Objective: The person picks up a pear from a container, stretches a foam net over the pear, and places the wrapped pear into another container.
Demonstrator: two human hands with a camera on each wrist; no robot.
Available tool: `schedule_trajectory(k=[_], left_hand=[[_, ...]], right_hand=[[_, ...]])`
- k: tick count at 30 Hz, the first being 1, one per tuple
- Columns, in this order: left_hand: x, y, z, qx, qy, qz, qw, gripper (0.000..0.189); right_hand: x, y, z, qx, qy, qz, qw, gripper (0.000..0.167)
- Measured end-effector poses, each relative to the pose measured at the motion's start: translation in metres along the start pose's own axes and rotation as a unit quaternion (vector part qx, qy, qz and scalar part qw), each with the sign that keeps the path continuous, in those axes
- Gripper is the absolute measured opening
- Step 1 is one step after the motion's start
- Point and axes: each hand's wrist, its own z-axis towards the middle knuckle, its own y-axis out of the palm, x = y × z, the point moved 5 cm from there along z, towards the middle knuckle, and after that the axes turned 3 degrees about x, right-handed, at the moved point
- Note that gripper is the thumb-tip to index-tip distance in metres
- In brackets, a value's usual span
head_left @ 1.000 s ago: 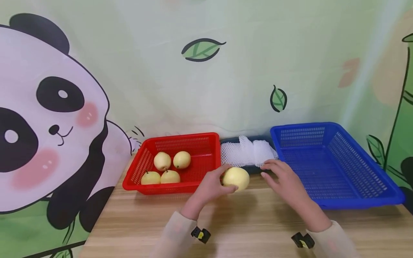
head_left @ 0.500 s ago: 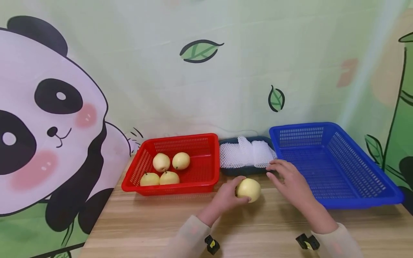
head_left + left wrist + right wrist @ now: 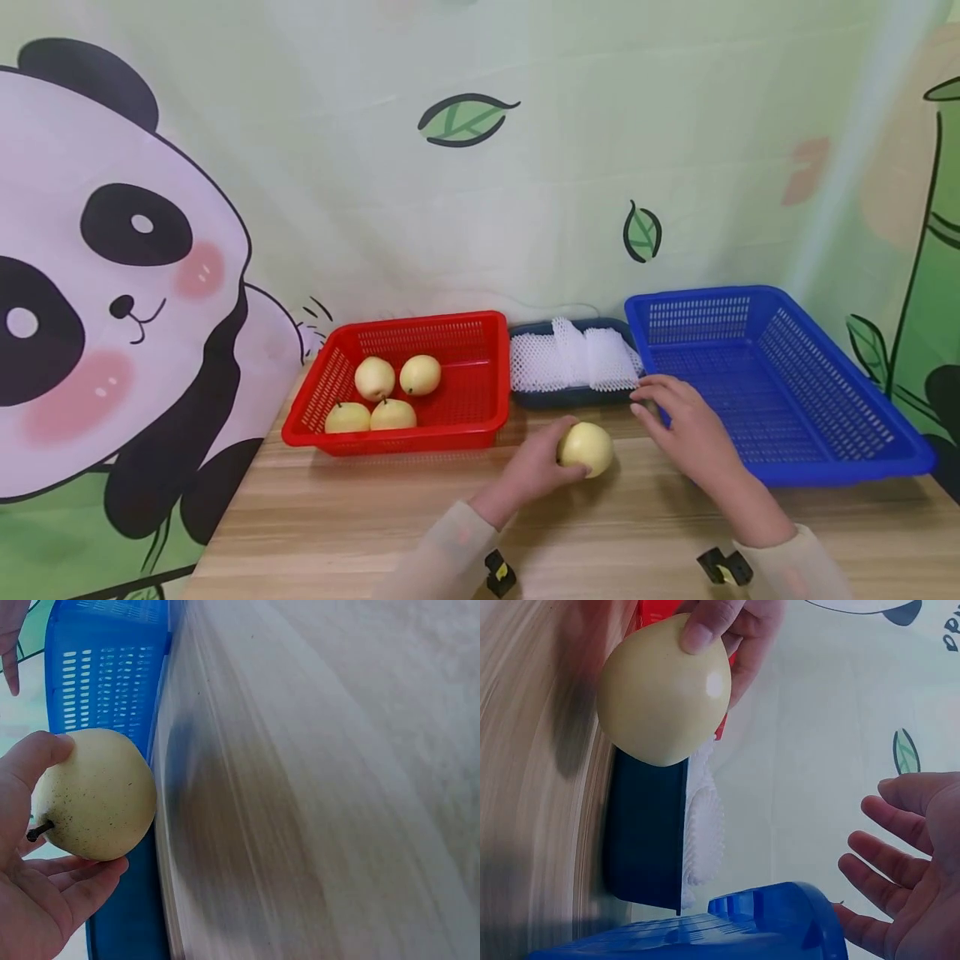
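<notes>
1 pear (image 3: 587, 451) is held by the left hand (image 3: 538, 465), in front of the dark tray (image 3: 558, 400) and above the tabletop (image 3: 420, 508). Its stem (image 3: 39, 831) faces the left palm; the opposite end points towards the right hand (image 3: 688, 427). The body is nearly round, so a long axis is hard to establish; the stem line runs roughly sideways, left to right.

Left fingers: pinching the pear, thumb on one side and the others curved against the opposite side. Right fingers: spread and lightly bent, thumb apart, near the front right corner of the tray.

Count: 5 pears in view, 1 held and 4 resting pears (image 3: 420, 375) in 1 red basket (image 3: 412, 439), left of the tray. The 2 front ones have stems upward. 1 blue basket (image 3: 825, 473) sits right of the tray. White foam nets (image 3: 534, 362) overlap inside the tray; their number cannot be told.

Writing: dark lettering (image 3: 951, 634) on the backdrop (image 3: 525, 208) behind the tray is sideways and cut off by the right wrist view's edge; the full word is unreadable.
</notes>
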Motion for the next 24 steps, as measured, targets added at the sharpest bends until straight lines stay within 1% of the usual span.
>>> schedule_trajectory(k=[6,10,14,18,24], left_hand=[[0.001,0.005,0.000,-0.005,0.006,0.001,1.0000,0.063],[0.002,0.007,0.001,-0.006,0.008,0.003,0.9999,0.063],[0.002,0.011,0.001,-0.012,0.004,0.010,0.9999,0.065],[0.002,0.015,0.000,-0.015,0.002,0.019,0.9997,0.066],[0.003,0.013,-0.003,-0.009,-0.001,0.021,0.9997,0.065]], right_hand=[[0.005,-0.002,-0.001,-0.001,0.014,0.000,0.9999,0.012],[0.010,-0.006,-0.001,0.010,0.020,-0.004,0.9997,0.011],[0.015,-0.009,-0.002,0.014,0.023,-0.004,0.9996,0.011],[0.020,-0.010,-0.004,0.009,0.029,-0.007,0.9995,0.012],[0.023,-0.010,-0.005,0.012,0.029,-0.009,0.9995,0.014]])
